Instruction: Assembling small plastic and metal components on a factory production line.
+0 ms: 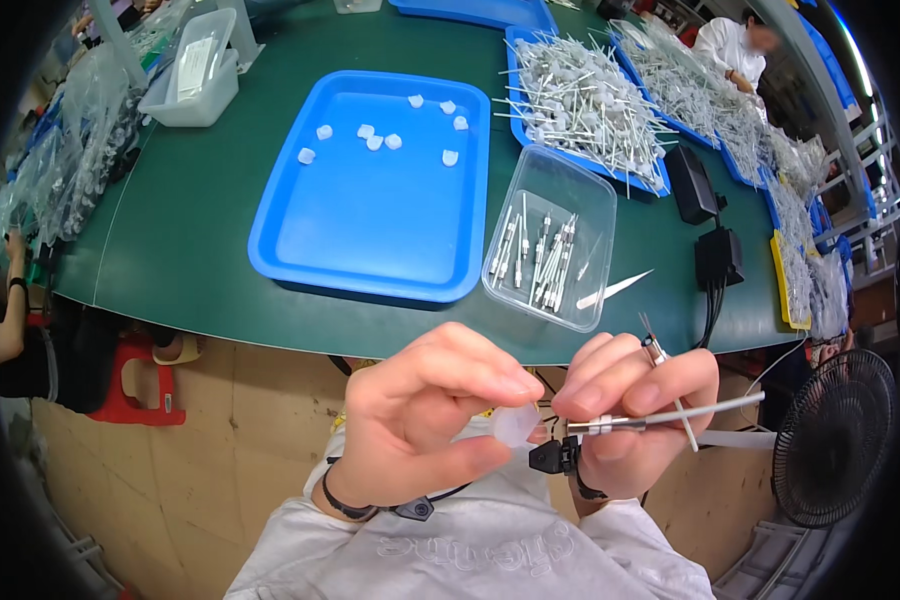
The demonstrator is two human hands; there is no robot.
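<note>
Left hand (pixel 425 410) raised off the near edge of the table (pixel 190 240), fingers curled, thumb and forefinger pinched shut on a small clear cap (pixel 516 424); right hand (pixel 635 415) level with it, knuckles up, closed around a thin grey rod (pixel 670 412) with metal tip (pixel 595 425) pointing left, just beside the cap; touching or not, cannot tell; second thin pin (pixel 670 385) tucked between right fingers, slanting. Behind on table: blue tray (pixel 370 240) with loose caps (pixel 380 140); clear box (pixel 552 240) of pins at tray's right edge; white blade (pixel 615 289) near the front edge.
</note>
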